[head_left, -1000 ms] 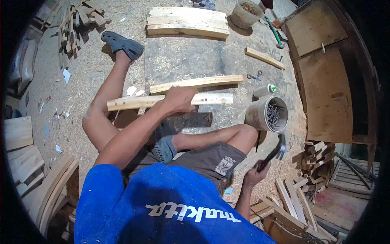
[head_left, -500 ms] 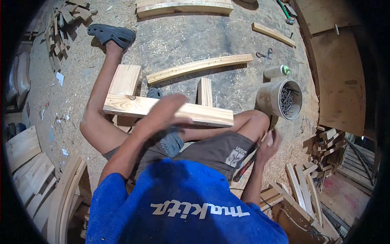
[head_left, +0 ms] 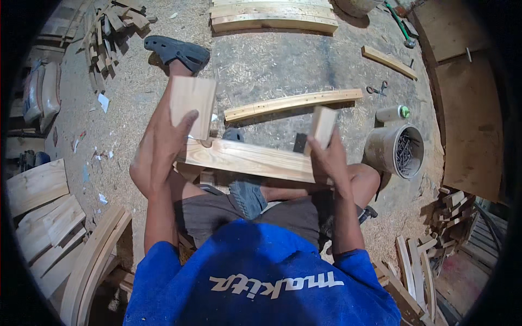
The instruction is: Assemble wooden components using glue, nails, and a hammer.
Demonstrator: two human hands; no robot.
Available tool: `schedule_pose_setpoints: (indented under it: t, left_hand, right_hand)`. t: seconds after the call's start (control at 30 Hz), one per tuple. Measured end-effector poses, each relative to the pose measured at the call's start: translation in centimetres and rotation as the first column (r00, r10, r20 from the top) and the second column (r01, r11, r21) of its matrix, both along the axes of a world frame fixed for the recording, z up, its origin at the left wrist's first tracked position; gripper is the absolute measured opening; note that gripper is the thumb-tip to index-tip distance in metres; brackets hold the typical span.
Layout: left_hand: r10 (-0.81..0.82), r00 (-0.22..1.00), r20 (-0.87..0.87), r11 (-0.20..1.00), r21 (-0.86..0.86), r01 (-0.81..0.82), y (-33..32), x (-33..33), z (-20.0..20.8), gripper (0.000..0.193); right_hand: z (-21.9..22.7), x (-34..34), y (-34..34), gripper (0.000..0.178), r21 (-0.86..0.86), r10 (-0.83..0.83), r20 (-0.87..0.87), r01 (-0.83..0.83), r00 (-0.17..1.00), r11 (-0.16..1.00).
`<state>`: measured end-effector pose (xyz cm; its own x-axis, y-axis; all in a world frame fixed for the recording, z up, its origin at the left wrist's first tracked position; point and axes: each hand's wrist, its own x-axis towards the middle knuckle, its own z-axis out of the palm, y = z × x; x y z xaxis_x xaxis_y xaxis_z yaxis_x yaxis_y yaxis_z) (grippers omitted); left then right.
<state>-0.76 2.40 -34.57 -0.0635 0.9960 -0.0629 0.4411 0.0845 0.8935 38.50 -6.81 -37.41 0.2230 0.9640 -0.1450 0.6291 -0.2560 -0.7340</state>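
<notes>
A long pale plank [head_left: 253, 157] lies crosswise over my bent legs, with a dark knot near its left end. My left hand [head_left: 176, 138] is closed on a short wide board [head_left: 197, 103] behind that end, thumb on its face and fingers hidden. At the other end, my right hand [head_left: 330, 162] is wrapped round a narrower wooden block [head_left: 323, 126], which stands up from the plank and is slightly blurred. Whether board and block are fixed to the plank, I cannot tell. A dark patch shows just left of the block.
Beyond lies a curved wooden strip [head_left: 293, 104]. To the right are scissors [head_left: 377, 88], a bottle with a green cap [head_left: 391, 113] and a bucket of nails [head_left: 375, 149]. Stacked curved boards [head_left: 274, 23] lie far ahead, a green-handled hammer [head_left: 399, 24] far right, wood offcuts around.
My left hand has moved back from above the plank to the wide board, which is now tilted up. My right hand has come from beside my right knee to the block. The view has shifted.
</notes>
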Motion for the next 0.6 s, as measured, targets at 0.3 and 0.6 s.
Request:
schedule_pose_setpoints:
  t: [0.3, 0.6]
  left_hand:
    - [-0.256, 0.966, -0.035, 0.965, -0.063, 0.254, -3.5, 2.2, -1.3, 0.043]
    - [-0.168, 0.985, 0.023, 0.986, 0.019, 0.168, -2.4, 5.8, -5.6, 0.039]
  right_hand:
    - [3.8, 9.2, 2.5, 0.054, -0.079, -0.049, 0.117, 0.058, 0.992, 0.995]
    - [-3.6, 11.2, 4.4, 0.056, 0.042, -0.056, -0.046, 0.058, 0.997, 0.997]
